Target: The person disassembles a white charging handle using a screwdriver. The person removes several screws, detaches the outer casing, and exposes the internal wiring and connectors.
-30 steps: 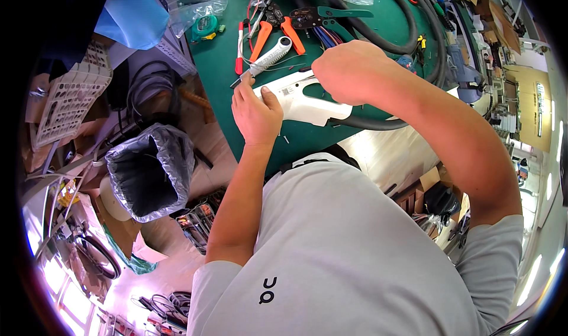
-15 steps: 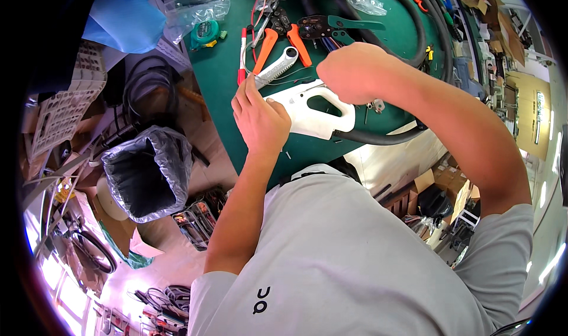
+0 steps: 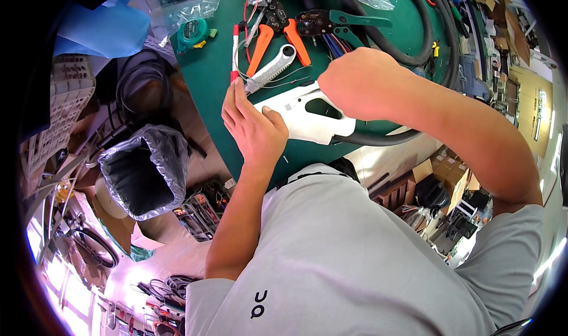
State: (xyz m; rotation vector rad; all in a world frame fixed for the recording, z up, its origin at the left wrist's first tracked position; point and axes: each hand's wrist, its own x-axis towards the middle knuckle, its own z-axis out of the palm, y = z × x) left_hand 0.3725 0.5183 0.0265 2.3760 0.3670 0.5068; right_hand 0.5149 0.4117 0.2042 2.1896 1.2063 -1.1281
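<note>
A white charging gun (image 3: 309, 130) with a looped handle lies over the green table, a thick black cable (image 3: 378, 138) running from its rear end. My left hand (image 3: 258, 133) grips the gun's front end, thumb on top and fingers stretched along the far side. Closed into a fist, my right hand (image 3: 360, 86) is over the far side of the looped handle; whatever its fingers hold is hidden. Just beyond the gun lie a light grey handle-shaped part (image 3: 272, 70) with thin wires, an orange-handled crimping tool (image 3: 276, 19) and a green-handled crimping tool (image 3: 316, 23).
A red-and-white marker (image 3: 235, 52) and a teal tape measure (image 3: 192, 33) lie toward the table's left edge. Clear plastic bags (image 3: 186, 2) are at the back. Thick black cable (image 3: 427, 25) coils on the right. A lined bin (image 3: 145, 173) stands on the floor at left.
The view has shifted slightly, moving the table items left and up. My right forearm has swung a little outward. Both hands stay at the charging gun.
</note>
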